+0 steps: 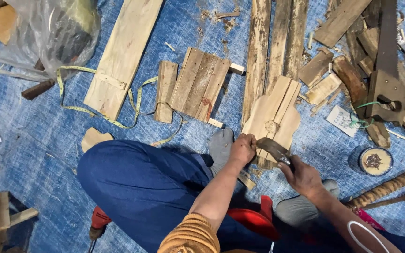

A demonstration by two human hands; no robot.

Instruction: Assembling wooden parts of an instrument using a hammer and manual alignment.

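A pale shaped wooden panel [273, 115] made of joined slats lies on the blue tarp [33, 154] in front of my knees. My left hand [243, 149] is closed on the panel's near edge, holding it down. My right hand [301, 177] grips the handle of a hammer [273, 149], whose dark metal head rests against the panel's bottom edge beside my left fingers. A grey-socked foot [221, 146] sits just left of the left hand.
A slatted board piece [201, 86], a long plank [123, 51], a yellow tape measure [78, 108], weathered planks [275, 42], a scrap pile with a handsaw [386, 70], a round tin [375, 160], a plastic bag [48, 33], a red drill [98, 220] lie around.
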